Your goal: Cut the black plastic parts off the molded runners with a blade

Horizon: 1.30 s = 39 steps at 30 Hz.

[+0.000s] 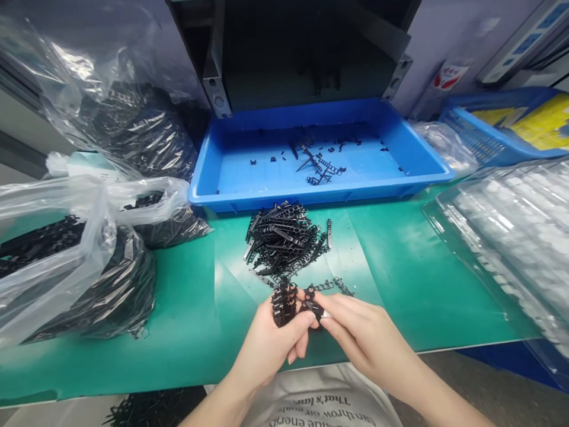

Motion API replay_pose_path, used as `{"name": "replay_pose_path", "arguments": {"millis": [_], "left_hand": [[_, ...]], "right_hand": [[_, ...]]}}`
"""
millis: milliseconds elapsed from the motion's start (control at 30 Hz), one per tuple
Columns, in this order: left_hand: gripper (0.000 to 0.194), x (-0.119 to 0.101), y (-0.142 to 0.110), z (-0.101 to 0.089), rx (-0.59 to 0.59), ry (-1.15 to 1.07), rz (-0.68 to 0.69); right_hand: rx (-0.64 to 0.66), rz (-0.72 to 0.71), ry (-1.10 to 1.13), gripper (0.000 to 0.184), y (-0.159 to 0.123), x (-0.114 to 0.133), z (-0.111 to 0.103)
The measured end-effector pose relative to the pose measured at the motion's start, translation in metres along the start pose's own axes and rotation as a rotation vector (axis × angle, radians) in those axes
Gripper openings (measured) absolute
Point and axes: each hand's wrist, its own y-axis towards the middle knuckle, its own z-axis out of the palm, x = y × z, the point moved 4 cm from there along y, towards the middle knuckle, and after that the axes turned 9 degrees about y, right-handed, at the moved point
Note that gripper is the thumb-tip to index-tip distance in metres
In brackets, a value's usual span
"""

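Note:
Several black plastic strips with rings (284,303) are bunched in my left hand (278,335), whose fingers are closed around them near the table's front edge. My right hand (355,326) pinches a small black plastic piece (315,308) against the strips, thumb and index finger together. The two hands meet at the fingertips. Just beyond them a loose ringed strip (331,284) lies on the table. A heap of similar black strips (287,237) sits farther back, in front of the blue tray.
The blue tray (267,198) at the back holds scattered black bits. Clear plastic bags (128,284) of black parts stand at left. Stacked clear trays (511,237) and a blue basket (480,142) are at right. A dark machine chute (302,59) overhangs the tray.

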Motion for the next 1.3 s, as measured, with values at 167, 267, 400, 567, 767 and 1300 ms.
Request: {"name": "replay_pose_path", "arguments": {"millis": [167,267,400,567,767,1300], "left_hand": [[0.012,0.002,-0.001,0.001,0.009,0.022,0.011],[0.014,0.006,-0.001,0.002,0.006,0.016,0.027],[0.017,0.009,0.0,0.004,-0.058,-0.011,0.058],[0.019,0.011,0.0,0.006,-0.138,-0.039,0.055],[0.022,0.006,-0.002,0.001,-0.204,-0.04,0.005],[0.022,0.019,0.009,-0.003,-0.147,-0.064,0.138]], "right_hand": [[-0.007,-0.01,-0.01,0.033,-0.001,0.001,0.001],[-0.021,0.003,-0.015,0.033,-0.002,0.0,0.002],[-0.059,0.013,-0.019,0.033,-0.002,0.001,0.005],[-0.199,-0.051,-0.138,0.033,-0.002,0.003,0.012],[-0.277,0.091,-0.196,0.035,-0.013,-0.022,0.009],[-0.121,0.403,0.212,0.02,-0.008,-0.034,-0.022]]}}
